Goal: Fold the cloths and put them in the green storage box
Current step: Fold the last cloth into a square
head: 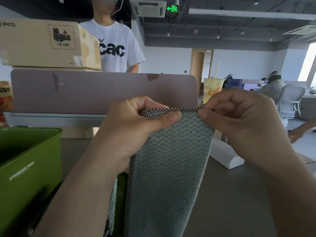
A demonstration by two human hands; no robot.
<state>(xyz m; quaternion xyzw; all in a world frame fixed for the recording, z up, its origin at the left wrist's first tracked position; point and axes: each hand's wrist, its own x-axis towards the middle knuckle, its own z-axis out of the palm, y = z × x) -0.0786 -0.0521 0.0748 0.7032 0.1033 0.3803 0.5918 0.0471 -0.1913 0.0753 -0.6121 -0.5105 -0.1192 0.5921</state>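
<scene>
Grey cloth (169,168) hangs pinched at its checked hem by left hand (136,127) and right hand (239,124); a loosened pinch drops one corner, skewing the fold.

One wide-angle view, from the wearer's head, faces forward and only slightly down. The left hand (135,129), right hand (242,122) and cloth (171,161) fill the centre, close to the lens; the bench (230,194) lies low in frame, a partition (85,93) and office (239,65) beyond.

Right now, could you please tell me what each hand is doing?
Left hand: pinches the cloth at its top edge.
Right hand: pinches the same edge.
</scene>
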